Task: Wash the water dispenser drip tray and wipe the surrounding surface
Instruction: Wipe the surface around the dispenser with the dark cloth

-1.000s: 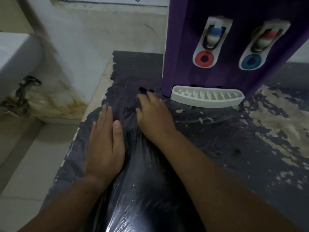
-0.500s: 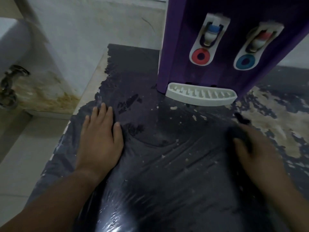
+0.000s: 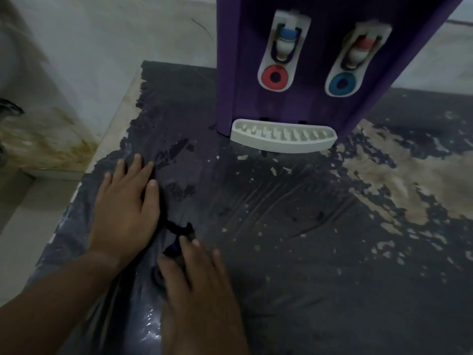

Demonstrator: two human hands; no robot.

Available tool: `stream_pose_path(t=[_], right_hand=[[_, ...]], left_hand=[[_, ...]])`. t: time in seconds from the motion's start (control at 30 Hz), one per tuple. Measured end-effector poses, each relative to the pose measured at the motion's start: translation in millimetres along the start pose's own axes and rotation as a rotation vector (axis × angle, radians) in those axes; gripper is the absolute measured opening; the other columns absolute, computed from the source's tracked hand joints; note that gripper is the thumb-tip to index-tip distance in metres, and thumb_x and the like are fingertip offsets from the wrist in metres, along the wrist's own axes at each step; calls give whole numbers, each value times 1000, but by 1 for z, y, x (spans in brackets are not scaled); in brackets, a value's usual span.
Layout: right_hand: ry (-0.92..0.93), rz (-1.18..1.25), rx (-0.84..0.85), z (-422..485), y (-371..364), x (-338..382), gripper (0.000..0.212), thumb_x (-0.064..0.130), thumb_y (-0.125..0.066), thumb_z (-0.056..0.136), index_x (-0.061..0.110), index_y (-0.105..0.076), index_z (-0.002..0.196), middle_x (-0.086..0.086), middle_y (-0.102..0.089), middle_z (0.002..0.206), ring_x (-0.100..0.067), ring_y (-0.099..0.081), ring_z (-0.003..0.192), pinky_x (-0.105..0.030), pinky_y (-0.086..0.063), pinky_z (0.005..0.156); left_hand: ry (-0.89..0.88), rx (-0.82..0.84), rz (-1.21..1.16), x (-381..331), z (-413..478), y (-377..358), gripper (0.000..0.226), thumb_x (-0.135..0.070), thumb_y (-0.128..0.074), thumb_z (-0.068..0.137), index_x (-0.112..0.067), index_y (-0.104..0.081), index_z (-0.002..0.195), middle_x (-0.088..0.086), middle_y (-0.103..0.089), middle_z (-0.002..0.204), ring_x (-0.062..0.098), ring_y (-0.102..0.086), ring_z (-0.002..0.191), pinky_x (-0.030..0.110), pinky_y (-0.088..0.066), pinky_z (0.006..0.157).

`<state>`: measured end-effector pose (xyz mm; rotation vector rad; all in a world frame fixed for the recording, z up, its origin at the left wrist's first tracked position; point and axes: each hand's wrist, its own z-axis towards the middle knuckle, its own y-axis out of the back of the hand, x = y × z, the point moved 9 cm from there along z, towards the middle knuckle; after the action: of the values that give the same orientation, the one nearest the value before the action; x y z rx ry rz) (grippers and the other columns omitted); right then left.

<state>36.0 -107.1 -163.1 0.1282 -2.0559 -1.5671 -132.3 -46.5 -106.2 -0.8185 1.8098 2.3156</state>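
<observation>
Sitting upper centre, your drip tray (image 3: 282,139) looks white, slotted; left hand (image 3: 125,208) flat on worktop (image 3: 307,252), right hand (image 3: 197,285) flat on cloth (image 3: 180,228) (mostly hidden).

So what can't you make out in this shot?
- Dark cloth: head view, mostly hidden beneath the right hand; size and shape unclear.
- Water dispenser: head view, top cut off by the upper edge.
- Drip tray: its inside hidden under its own slotted top.
- Metal fitting at the left edge: blurred and cut off.
</observation>
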Motion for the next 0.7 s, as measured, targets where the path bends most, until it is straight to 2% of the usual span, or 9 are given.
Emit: stream_pose_path(t=[0.07,0.1,0.13,0.27,0.37,0.5,0.6,0.63,0.7], right_hand=[[129,73,-186,-10,37,5,50,38,-46,91,40,-45,142,1,-33,161,-17,-32,148,-47,-25,121],[137,117,-301,-14,65,-10,45,32,-54,87,33,-57,132,-3,-49,151,-20,-48,138,-49,-34,116],[66,128,-377,-18,89,-38,41,25,-58,88,27,-60,129,-5,-54,146,-23,-53,133,-52,-38,113],[-390,99,-448,-27,152,-202,32,15,-54,94,17,-58,126,-12,-58,132,-36,-54,121,-49,-42,106],[-569,93,-509,-32,174,-252,33,14,-51,95,9,-56,127,-20,-54,137,-39,-50,124,-52,-43,105],[-511,115,-552,6,161,-206,33,15,-51,93,8,-59,124,-20,-60,123,-38,-56,114,-46,-46,98],[-316,122,-554,47,134,-123,40,14,-52,94,9,-56,133,-17,-55,136,-36,-52,121,-46,-40,106],[-264,131,-531,61,124,-92,42,14,-51,94,10,-54,135,-16,-52,140,-35,-50,125,-47,-37,108],[-168,149,-464,86,104,-28,43,15,-49,93,11,-53,136,-15,-47,145,-33,-46,130,-47,-33,110]], left_hand=[[-11,15,34,-1,0,-1,59,-36,-29,95,-13,-42,149,5,-28,161,24,-17,151,42,-10,123],[-17,15,38,-1,0,-1,60,-34,-30,94,-12,-41,149,6,-28,161,25,-17,151,42,-10,123],[-17,10,21,-1,0,0,60,-33,-30,94,-12,-41,149,6,-28,161,24,-17,151,41,-10,123],[70,-72,-253,5,-4,8,62,-45,-25,97,-16,-38,151,-3,-31,159,10,-19,149,31,-8,123],[101,-107,-361,8,-6,10,68,-55,-23,95,-21,-34,153,-11,-31,157,4,-21,147,25,-8,122],[95,-107,-434,9,-6,10,67,-55,-24,96,-21,-32,153,-10,-31,159,6,-23,148,39,-17,123],[134,-113,-481,14,-5,12,69,-58,-24,95,-21,-32,153,-8,-31,160,10,-23,149,41,-19,123],[149,-111,-500,12,-7,12,69,-58,-25,95,-22,-33,153,-9,-31,160,11,-23,149,38,-19,123],[165,-137,-543,11,-8,13,63,-54,-26,98,-23,-34,153,-9,-32,159,5,-25,146,19,-18,119]])
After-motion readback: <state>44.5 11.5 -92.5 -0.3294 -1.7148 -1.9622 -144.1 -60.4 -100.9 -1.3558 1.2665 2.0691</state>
